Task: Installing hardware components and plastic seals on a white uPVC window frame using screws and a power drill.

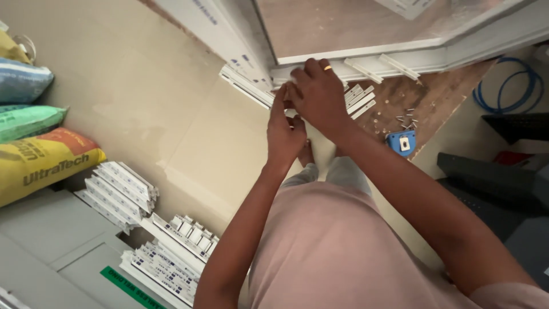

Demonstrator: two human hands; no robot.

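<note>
Yellow, green and blue sacks [40, 163] stacked at left.

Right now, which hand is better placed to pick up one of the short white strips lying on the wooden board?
The right hand: it rests on the white frame corner, nearest the short white strips. The left hand sits lower, farther from them.

A pale beige tiled floor [148, 109] under soft, even light. Along its left edge lie stacked filled sacks [34, 154], yellow, green and blue. Bundles of white plastic profile lengths [123, 191] lie at the lower left. At upper right, a patch of bare brown floor [423, 103]; a blue coiled hose [509, 86] beyond.
</note>
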